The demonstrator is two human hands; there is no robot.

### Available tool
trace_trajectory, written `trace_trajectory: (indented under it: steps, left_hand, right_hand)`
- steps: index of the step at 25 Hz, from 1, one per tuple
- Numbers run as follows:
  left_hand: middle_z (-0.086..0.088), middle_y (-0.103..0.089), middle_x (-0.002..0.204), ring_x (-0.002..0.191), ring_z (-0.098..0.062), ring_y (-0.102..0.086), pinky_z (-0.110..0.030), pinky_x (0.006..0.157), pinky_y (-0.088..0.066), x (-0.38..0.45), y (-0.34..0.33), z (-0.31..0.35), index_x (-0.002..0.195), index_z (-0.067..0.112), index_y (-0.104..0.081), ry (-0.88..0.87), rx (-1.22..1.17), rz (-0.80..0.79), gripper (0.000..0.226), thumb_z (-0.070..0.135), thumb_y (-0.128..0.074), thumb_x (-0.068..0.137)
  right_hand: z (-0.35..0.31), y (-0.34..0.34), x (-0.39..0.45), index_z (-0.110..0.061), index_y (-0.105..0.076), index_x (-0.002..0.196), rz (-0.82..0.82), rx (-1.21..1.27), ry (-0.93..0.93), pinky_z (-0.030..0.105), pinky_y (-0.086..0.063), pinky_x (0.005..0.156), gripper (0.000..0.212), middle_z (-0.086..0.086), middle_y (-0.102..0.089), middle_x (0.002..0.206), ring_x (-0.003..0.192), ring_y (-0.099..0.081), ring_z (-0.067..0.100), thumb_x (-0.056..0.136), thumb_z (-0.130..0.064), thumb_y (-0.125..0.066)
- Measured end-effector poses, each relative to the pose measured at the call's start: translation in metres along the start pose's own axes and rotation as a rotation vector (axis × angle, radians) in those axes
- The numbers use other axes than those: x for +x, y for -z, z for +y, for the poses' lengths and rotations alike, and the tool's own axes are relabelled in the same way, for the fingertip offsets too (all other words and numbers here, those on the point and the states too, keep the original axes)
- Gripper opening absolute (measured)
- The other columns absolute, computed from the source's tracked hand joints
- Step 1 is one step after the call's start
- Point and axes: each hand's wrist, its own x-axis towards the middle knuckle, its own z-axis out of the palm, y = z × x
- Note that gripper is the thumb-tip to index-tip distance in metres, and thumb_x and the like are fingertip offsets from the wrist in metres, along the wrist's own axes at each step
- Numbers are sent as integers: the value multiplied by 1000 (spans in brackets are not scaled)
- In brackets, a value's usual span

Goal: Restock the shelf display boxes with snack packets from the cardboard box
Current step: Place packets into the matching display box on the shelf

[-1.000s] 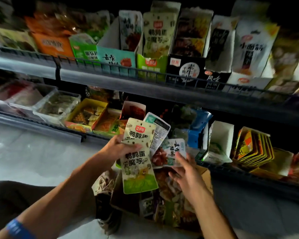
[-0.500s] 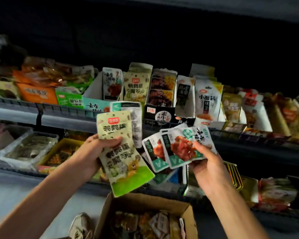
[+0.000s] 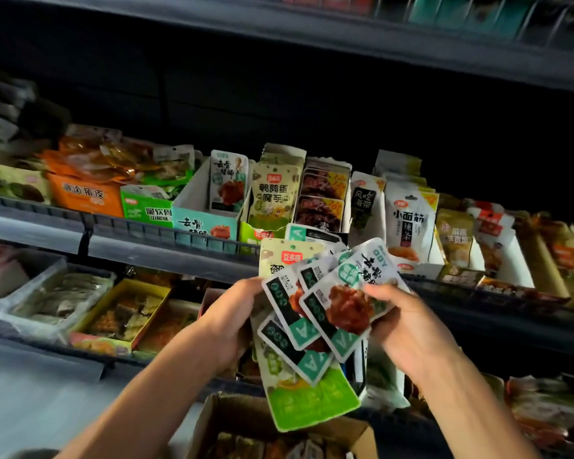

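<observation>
My left hand [image 3: 232, 323] grips tall cream-and-green snack packets [image 3: 312, 402], held in front of the middle shelf. My right hand [image 3: 408, 329] pinches a fan of several white-and-teal packets [image 3: 342, 306] with a red meat picture, pressed against the green ones. The two hands are close together. On the shelf behind stand a teal display box [image 3: 203, 220] with one matching teal packet and a green display box [image 3: 262, 231] with cream-and-green packets. The open cardboard box [image 3: 246, 422] of mixed packets sits below my hands at the bottom edge.
More display boxes of snacks [image 3: 408, 217] line the middle shelf to the right and left. Clear trays [image 3: 53, 296] and a yellow box [image 3: 123, 313] sit on the lower shelf. A dark upper shelf [image 3: 312, 31] overhangs. Pale floor [image 3: 30, 392] lies at the lower left.
Both hands have risen from the cardboard box to shelf height. The right hand brought its teal packets leftward against the green packets in the left hand. The view tilted upward.
</observation>
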Motion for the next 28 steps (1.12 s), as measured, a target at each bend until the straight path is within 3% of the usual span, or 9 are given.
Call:
trace_trajectory:
  steps: [2,4,8,11,14,19,23,28]
  left_hand:
    - [-16,-75,106,98,-35,-72,-48,92,-55,-4,2,7,108,12,-74,7,-37,-111,39,43,-57,93]
    - [-20,-74,104,91,-36,-73,-45,80,-61,-4,0,7,110,5,-70,-44,7,-155,33,24,-69,83]
    - [-21,-75,99,85,-37,-74,-43,71,-63,2,-4,-2,106,0,-67,-187,14,-48,29,-7,-71,78]
    - [-19,-75,99,86,-36,-74,-42,71,-62,-1,-5,-3,110,2,-64,-210,-40,-22,25,2,-68,85]
    - [-20,-75,99,82,-34,-74,-40,70,-59,-7,-2,2,105,6,-67,-117,-154,-74,23,24,-59,94]
    - [-21,-75,100,84,-36,-74,-40,66,-63,-6,-1,0,111,2,-60,-189,-164,-56,21,10,-61,92]
    - [-21,-75,97,83,-37,-74,-44,71,-62,-6,4,1,105,3,-62,-249,-94,-33,20,-3,-65,86]
    - [-16,-76,94,82,-33,-75,-39,67,-60,5,11,15,100,5,-65,-357,-17,21,22,-10,-63,84]
  right_hand:
    - [-8,-5,3,-11,-70,88,-23,-79,38,36,-52,65,23,9,-69,79,70,-67,18,69,1,-65]
    - [-13,-13,4,-9,-69,93,-43,-117,85,35,-55,63,27,10,-71,80,70,-69,19,68,2,-66]
    - [0,-24,11,-7,-65,113,12,-56,71,35,-57,67,41,10,-74,97,81,-73,22,72,-6,-70]
    - [9,-29,16,-12,-64,117,84,-48,17,43,-54,83,44,14,-73,108,96,-71,30,75,-15,-77]
    - [7,-33,16,-15,-65,125,19,-1,-1,53,-50,98,47,14,-71,117,109,-68,33,78,-14,-74]
    - [-5,-37,25,-9,-63,119,170,-54,86,46,-51,90,55,13,-73,111,101,-71,30,68,-22,-81]
    - [-10,-48,30,-5,-62,114,117,-27,109,57,-48,99,43,21,-69,115,106,-67,38,78,-23,-78]
    - [-12,-70,28,-14,-61,112,54,-317,194,32,-45,80,35,3,-74,96,82,-71,7,81,-24,-73]
